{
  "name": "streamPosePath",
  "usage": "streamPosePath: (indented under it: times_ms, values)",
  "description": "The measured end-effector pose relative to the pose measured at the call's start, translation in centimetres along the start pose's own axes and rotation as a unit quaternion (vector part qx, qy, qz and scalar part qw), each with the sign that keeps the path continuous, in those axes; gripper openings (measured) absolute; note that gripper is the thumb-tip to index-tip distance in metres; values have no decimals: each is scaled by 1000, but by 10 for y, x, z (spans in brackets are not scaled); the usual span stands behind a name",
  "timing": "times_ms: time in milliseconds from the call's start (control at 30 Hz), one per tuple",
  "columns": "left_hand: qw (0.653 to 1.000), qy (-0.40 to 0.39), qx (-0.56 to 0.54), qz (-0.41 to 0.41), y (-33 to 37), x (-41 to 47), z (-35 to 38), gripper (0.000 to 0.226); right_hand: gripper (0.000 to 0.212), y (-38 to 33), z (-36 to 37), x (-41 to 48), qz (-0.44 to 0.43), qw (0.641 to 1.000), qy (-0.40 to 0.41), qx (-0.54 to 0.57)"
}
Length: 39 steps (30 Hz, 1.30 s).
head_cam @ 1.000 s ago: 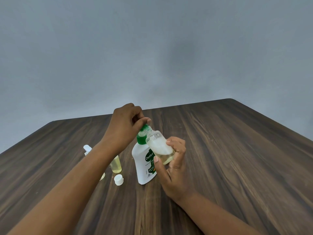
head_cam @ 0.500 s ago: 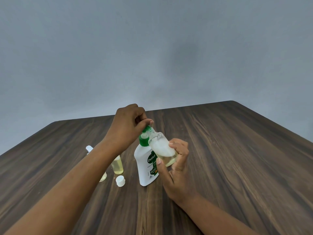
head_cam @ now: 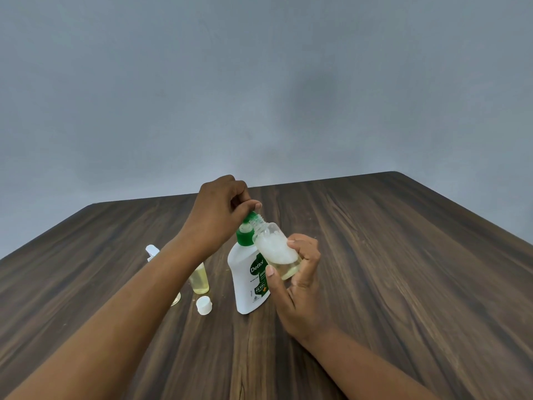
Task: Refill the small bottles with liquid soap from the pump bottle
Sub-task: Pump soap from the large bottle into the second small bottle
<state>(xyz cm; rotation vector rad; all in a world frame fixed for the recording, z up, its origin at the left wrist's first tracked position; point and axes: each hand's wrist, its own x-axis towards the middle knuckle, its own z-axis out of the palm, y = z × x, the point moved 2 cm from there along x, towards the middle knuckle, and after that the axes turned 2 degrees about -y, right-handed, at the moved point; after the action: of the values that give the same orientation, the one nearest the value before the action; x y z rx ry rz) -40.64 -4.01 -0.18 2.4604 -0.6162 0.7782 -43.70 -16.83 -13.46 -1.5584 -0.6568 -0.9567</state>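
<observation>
1. Mouth of the small clear plastic bottle, which holds foam over yellowish soap, meets the spout of the green pump head on the white plastic pump bottle. Its long axis tilts up and leftward.
2. Right hand grips the small bottle's body. Left hand, nearer the pump, curls over the pump head.
3. Pump bottle stands on the wooden bench. Label reads "Dettol"; smaller print is illegible.

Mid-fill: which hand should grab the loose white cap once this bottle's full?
Left, probably. The left hand only grips the pump head, and the cap lies on its side of the pump bottle; the right hand is busy holding the tilted small bottle.
</observation>
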Motion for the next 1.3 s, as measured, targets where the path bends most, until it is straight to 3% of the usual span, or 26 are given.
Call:
streamPosePath:
  times_ms: [267, 500, 800, 967, 1300]
  values:
    - [999, 32, -20, -12, -4, -7, 7, 37, 38, 1, 0, -3, 18, 1000, -15, -10]
    - [1000, -5, -3, 2, 0, 1, -1, 31, 43, 2, 1, -6, 47, 998, -28, -9]
    - [999, 22, -23, -16, -4, -6, 5, 27, 37, 3, 0, -6, 44, 999, -22, -22]
    - [1000, -17, 3, 5, 3, 3, -4, 30, 37, 0, 0, -5, 42, 999, -15, -9]
    - [1000, 8, -11, -17, 0, -4, 3, 27, 37, 1, -1, -7, 45, 998, -18, -38]
